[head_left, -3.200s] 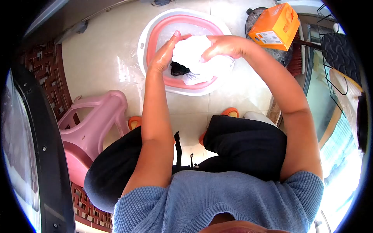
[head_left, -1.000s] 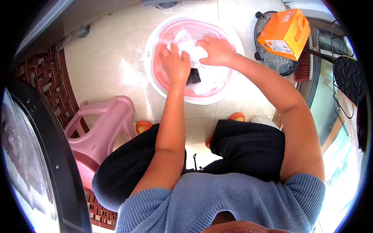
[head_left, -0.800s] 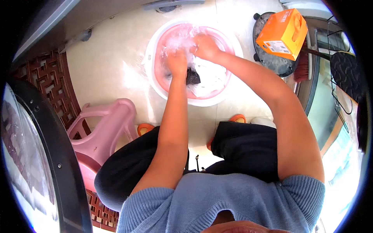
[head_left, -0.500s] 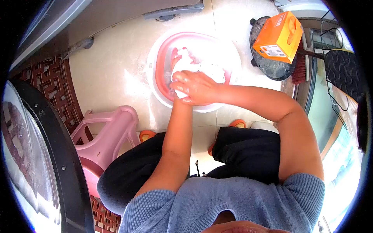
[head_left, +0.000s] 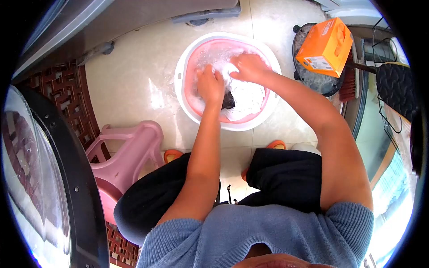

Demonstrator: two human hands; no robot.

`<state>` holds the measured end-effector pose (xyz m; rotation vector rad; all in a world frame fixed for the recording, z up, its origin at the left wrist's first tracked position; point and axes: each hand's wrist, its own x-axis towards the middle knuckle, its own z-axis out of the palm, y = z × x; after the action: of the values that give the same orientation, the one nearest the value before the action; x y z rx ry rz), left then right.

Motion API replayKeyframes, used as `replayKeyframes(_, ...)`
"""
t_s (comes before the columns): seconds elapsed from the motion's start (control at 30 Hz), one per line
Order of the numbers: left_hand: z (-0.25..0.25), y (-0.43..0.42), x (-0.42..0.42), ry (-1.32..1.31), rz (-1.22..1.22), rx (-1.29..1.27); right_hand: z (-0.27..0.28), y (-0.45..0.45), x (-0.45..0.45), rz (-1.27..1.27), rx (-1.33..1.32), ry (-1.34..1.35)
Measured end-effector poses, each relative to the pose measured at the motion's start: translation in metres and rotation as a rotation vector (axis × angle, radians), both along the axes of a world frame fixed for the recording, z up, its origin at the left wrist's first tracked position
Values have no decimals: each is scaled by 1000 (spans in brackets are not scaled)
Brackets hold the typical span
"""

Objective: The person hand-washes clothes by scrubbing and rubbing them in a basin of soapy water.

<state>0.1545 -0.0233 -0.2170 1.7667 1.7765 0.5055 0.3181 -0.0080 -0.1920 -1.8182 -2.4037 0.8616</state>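
A white basin with a pink inside (head_left: 179,96) stands on the floor in front of me, with sudsy water and wet laundry in it. In its left part my left hand (head_left: 210,85) has its fingers curled and the thumb pressed in, on a white cloth (head_left: 227,70). My right hand (head_left: 251,68) is bent over the other side of this cloth, near the far rim. More white fabric (head_left: 248,98) lies bunched below my right wrist. A small dark piece (head_left: 229,100) shows beside my left wrist; whether it belongs to the white fabric I cannot tell.
A pink plastic stool (head_left: 129,147) stands to the left, near a round black-framed glass door (head_left: 58,178). At the right, an orange box (head_left: 324,47) rests on a dark round wheeled stand (head_left: 328,87). A red-bristled brush (head_left: 347,87) is beside it.
My hands were together, one over the other, on the white cloth above the near-left part of the basin. Now they are apart and farther forward, down in the suds.
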Motion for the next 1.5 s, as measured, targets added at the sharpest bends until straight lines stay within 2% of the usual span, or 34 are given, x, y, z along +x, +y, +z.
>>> replayKeyframes(0.07, -17, 5, 2, -171, 109, -63, -5, 11, -12, -144, -69, -24)
replayKeyframes(0.1, -20, 11, 3, -173, 108, -61, -2, 10, -18, -195, 27, 149)
replayKeyframes(0.13, -23, 15, 4, -833, 366, -210, 2, 7, -22, -194, 28, 148)
replayKeyframes(0.17, -22, 18, 4, -1495, 624, -359, 21, 3, -29, -144, -3, 342)
replayKeyframes(0.2, -21, 16, -2, -1492, 631, -360, 35, -6, -37, -95, -38, 540)
replayKeyframes(0.27, -13, 13, -16, -2021, 380, -874, 50, -33, -53, 176, 256, 584)
replayKeyframes(0.3, 24, 12, 3, -1921, 560, -647, 63, -42, -61, 212, 208, 550)
replayKeyframes(0.37, 30, -2, 13, -1852, 541, -560, 81, -48, -74, 264, 132, 460)
replayKeyframes(0.4, 31, -8, 15, -1784, 521, -479, 70, -46, -72, 266, 125, 456)
replayKeyframes(0.47, 22, -16, 15, -1825, 561, -510, 34, -32, -62, 156, 451, 435)
replayKeyframes(0.53, 7, -13, 18, -1715, 777, -569, 37, -5, -46, -35, 151, 263)
replayKeyframes(0.57, 12, -12, 17, -1716, 780, -573, 29, 1, -35, -74, 154, 265)
replayKeyframes(0.63, 32, 1, 10, -1455, 736, -546, 12, 9, -15, -98, 112, 223)
replayKeyframes(0.67, 38, 5, 4, -1447, 742, -542, 10, 5, -10, -95, 108, 232)
replayKeyframes(0.73, 46, 10, -3, -598, 209, -98, 5, -4, -1, 55, 411, 311)
replayKeyframes(0.77, 22, 9, -4, -355, 110, 169, 6, -13, 1, 84, 408, 190)
replayKeyframes(0.8, 16, 5, -4, -353, 111, 171, 11, -14, 0, 85, 410, 194)
replayKeyframes(0.87, 10, 0, 2, 102, -52, 139, 23, -10, 0, 118, -38, -30)
replayKeyframes(0.9, 15, 6, 6, 77, -38, -140, 25, -1, -1, 85, -119, -49)
replayKeyframes(0.93, 8, 6, 4, 81, -32, -136, 13, 1, -5, 91, -114, -45)
replayKeyframes(1.0, -14, 13, 3, -326, 106, 60, -14, 2, -13, -146, -81, -46)
replayKeyframes(1.03, -22, 20, 5, -522, 237, 104, -19, 1, -16, -163, 127, 3)
replayKeyframes(1.07, -16, 25, 6, -522, 241, 119, -9, 3, -20, -155, 140, 6)
replayKeyframes(1.13, -1, 26, 9, -1625, 754, -443, 26, -3, -30, 56, 208, 552)
replayKeyframes(1.17, -8, 21, 5, -1846, 542, -529, 41, -16, -37, 114, 160, 563)
replayKeyframes(1.2, 9, 15, 0, -2019, 443, -781, 57, -31, -46, 166, 108, 571)
replayKeyframes(1.27, 44, 10, 18, -1946, 674, -610, 87, -46, -61, 225, 20, 491)
replayKeyframes(1.33, 9, 2, 20, -1935, 674, -610, 73, -45, -65, 271, 105, 397)
replayKeyframes(1.4, -25, -16, 25, -1989, 540, -481, 46, -24, -57, 113, 343, 402)
replayKeyframes(1.43, -30, -19, 26, -2012, 473, -413, 44, -10, -50, 34, 227, 303)
replayKeyframes(1.47, -13, -14, 27, -2015, 470, -415, 43, 4, -44, -46, 113, 203)
replayKeyframes(1.5, 17, -7, 27, -1882, 698, -480, 37, 14, -36, -99, 66, 133)
